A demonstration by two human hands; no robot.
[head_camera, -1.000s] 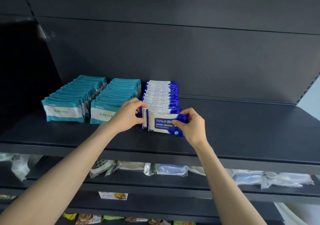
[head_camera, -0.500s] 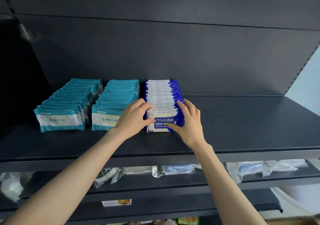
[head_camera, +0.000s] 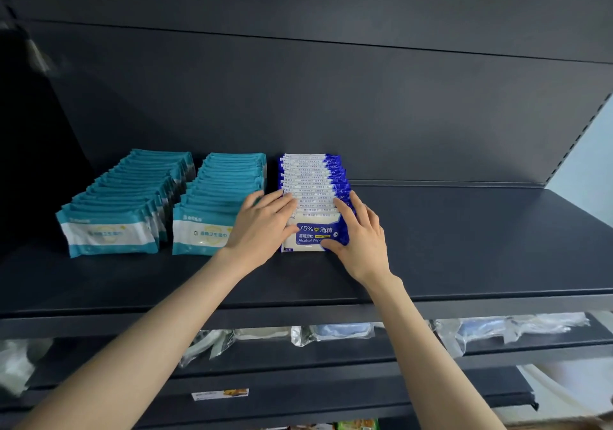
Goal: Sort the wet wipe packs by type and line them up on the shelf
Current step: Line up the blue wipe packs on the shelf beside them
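Both hands are up on the shelf (head_camera: 464, 247), bracketing the blue row (head_camera: 311, 181) of alcohol wipes, which stands third from the left, just beside the two teal rows (head_camera: 219, 194). The left hand (head_camera: 262, 227) lies with its fingers laid out fairly straight over the row's left edge, thumb against the face of the front pack (head_camera: 313, 235). The right hand (head_camera: 361, 240) presses flat along the right side, thumb tucked at the pack's lower corner. Neither is really pinching anything, it looks more like squaring the stack between two palms. From where I stand the risk is in the squeeze: these packs are soft and slick, leaning on one another like cards, and too much inward pressure could buckle the front ones up and out of line. If the hands let go unevenly, the front pack may flop forward onto the bare shelf. The left hand also sits very near the neighbouring teal row — a careless sideways nudge could knock its front packs askew. The blue row's far end seems to fan slightly rightward, so pushing only at the front may leave it crooked.
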